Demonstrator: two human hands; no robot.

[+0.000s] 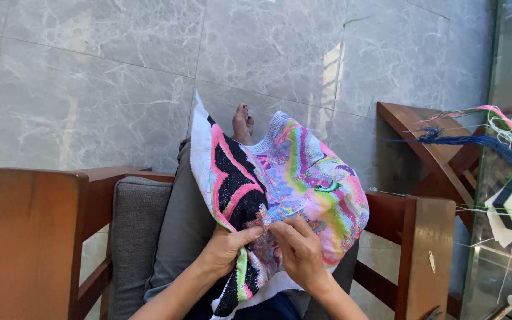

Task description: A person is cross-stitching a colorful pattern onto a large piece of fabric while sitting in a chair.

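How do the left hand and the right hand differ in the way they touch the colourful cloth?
The left hand grips the colourful cloth at a fold, thumb on top, over the black and pink part. The right hand pinches with its fingertips at one small spot on the pale part. Both rest on the cloth, close together, above the lap.

Both forearms rise from the lower edge and meet at the middle. The left hand point(227, 248) has its thumb stretched toward the right hand point(299, 252), whose fingers are curled in a pinching grip. A bare foot point(243, 123) shows beyond them.
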